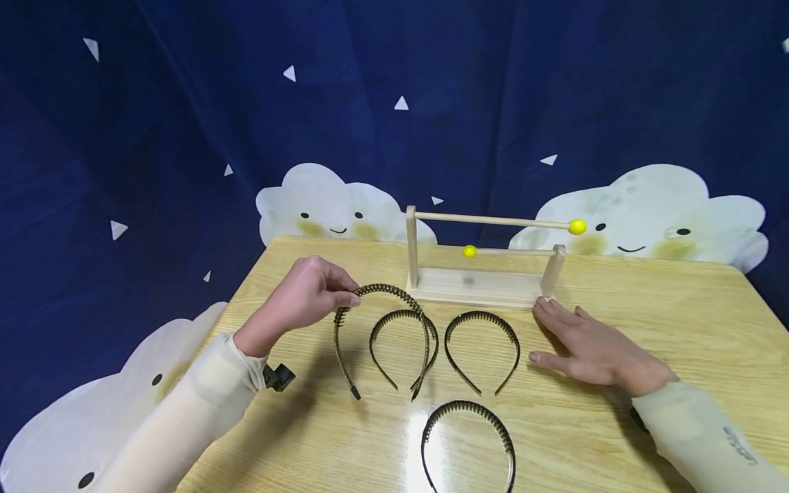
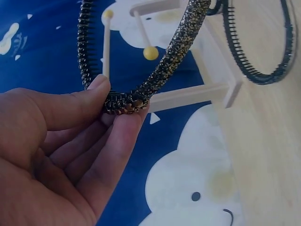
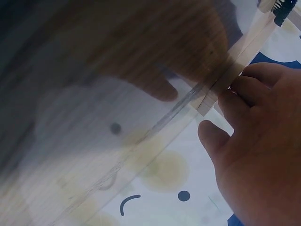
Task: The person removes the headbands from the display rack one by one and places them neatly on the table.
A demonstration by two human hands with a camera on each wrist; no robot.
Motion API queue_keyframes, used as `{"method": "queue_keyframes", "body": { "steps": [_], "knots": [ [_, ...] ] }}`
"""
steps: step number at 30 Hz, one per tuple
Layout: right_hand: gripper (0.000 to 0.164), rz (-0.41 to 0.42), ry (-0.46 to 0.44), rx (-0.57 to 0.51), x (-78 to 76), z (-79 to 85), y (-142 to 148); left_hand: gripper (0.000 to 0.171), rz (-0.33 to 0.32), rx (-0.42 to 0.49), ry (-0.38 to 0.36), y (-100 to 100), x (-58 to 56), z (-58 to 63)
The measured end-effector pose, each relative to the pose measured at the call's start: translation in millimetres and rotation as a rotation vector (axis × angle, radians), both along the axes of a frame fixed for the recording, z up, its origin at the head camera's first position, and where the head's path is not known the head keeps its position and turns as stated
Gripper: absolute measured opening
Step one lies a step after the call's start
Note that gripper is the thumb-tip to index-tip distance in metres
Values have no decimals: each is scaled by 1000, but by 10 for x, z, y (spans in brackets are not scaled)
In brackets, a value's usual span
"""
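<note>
My left hand [image 1: 314,294] pinches a glittery dark headband [image 1: 394,289] near the top of its arc, between thumb and fingers. Its two ends point down toward the table. In the left wrist view the thumb and fingertips close on the toothed band [image 2: 174,54]. Behind it stands a wooden rack [image 1: 474,284] with two rods tipped by yellow balls. My right hand [image 1: 585,349] has its fingers stretched out, the fingertips at the right front corner of the rack's base. In the right wrist view that hand [image 3: 263,136] is beside the wood, holding nothing visible.
Behind the held one, a black toothed headband [image 1: 399,313] lies on the wooden table [image 1: 678,315]. Another headband [image 1: 483,315] is to its right, and one more headband [image 1: 466,405] lies nearer the front. A dark blue cloud-patterned curtain [image 1: 468,137] hangs behind the table.
</note>
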State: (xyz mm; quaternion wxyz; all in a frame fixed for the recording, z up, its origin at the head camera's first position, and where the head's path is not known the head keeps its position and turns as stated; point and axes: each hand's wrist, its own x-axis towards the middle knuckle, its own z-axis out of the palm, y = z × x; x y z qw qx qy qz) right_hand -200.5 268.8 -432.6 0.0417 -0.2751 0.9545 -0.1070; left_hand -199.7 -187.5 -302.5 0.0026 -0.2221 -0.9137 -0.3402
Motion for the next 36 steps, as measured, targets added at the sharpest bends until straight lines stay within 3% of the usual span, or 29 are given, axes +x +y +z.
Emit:
{"method": "queue_keyframes", "body": {
  "steps": [6, 26, 36],
  "knots": [
    [97, 1, -8, 0, -8, 1, 10, 5, 31, 26, -74, -79, 59, -109],
    [96, 8, -13, -12, -5, -1, 5, 4, 55, 31, -173, -264, 253, -441],
    [96, 5, -13, -8, -9, 2, 21, 4, 112, 56, -238, -327, 351, -555]
  ]
}}
